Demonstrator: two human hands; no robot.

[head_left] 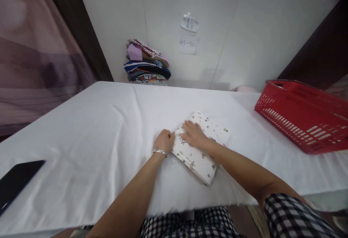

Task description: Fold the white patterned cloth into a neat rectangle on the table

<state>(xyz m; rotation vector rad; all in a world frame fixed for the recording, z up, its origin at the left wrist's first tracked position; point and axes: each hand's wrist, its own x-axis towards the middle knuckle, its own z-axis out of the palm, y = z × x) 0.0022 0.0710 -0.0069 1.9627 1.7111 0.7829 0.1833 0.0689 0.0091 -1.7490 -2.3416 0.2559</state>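
The right hand (194, 134) lies spread flat atop the folded printed cloth (196, 159), the left hand (164, 140) curled at its left edge, hold unclear.

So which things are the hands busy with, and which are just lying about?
Part of the job:
folded cloth, right hand flat on top, left hand at its edge
white tablecloth underneath

Seemingly just about, untouched:
red basket
clothes pile
flat black thing
paper signs

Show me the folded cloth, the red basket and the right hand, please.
Folded cloth (195, 159): head view, on its printed top.
Red basket (301, 113): head view, on its side wall.
Right hand (195, 135): head view, on its back.
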